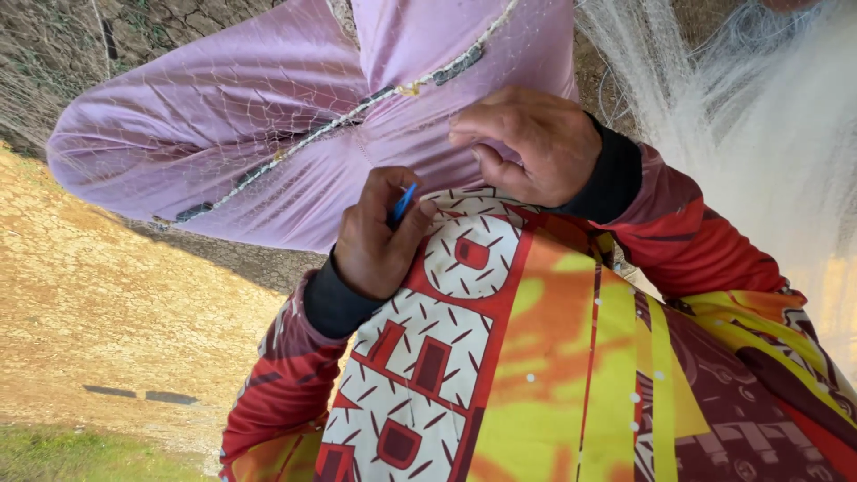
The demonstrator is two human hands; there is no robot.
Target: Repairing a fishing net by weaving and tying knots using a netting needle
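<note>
Over your lilac trousers (178, 134), your left hand (379, 239) is closed on the blue needle (403, 203). At two o'clock, your right hand (528, 143) pinches the net (268, 98). You seem mid-stitch; the next pass needs taut mesh.

blue tool (403, 203): mostly hidden in fist | net bundle (768, 116): blurred, cut by right edge

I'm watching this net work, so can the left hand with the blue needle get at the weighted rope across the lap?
Probably yes: the left hand, holding the blue needle, sits below the weighted rope, with only fine net between. The right hand pinches net beside it.
</note>
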